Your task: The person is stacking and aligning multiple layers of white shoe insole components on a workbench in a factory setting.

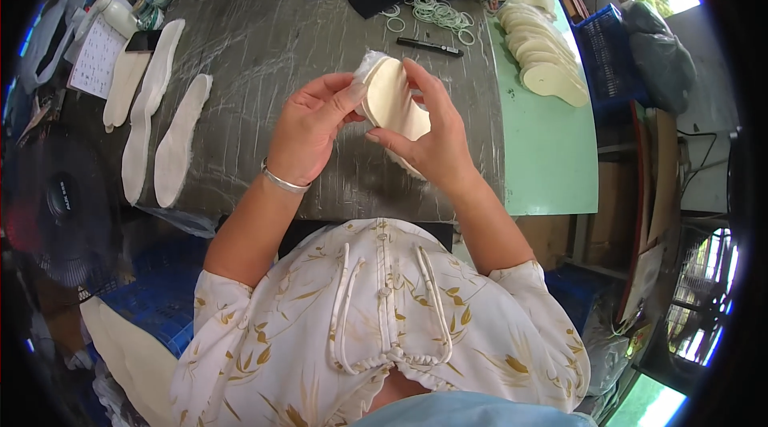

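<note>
1. While the left hand [308,129] pinches a curved, fluffy-edged cream insole [384,96] above the grey table [248,51], the right hand [438,135] grips its other side, thumb and fingers wide apart.
2. White fuzzy-edged insoles [182,139] lie at the table's left; smooth cream insoles [552,81] overlap on a green board [552,167] at its right.
3. Scratched open surface reaches the table's near edge.
</note>
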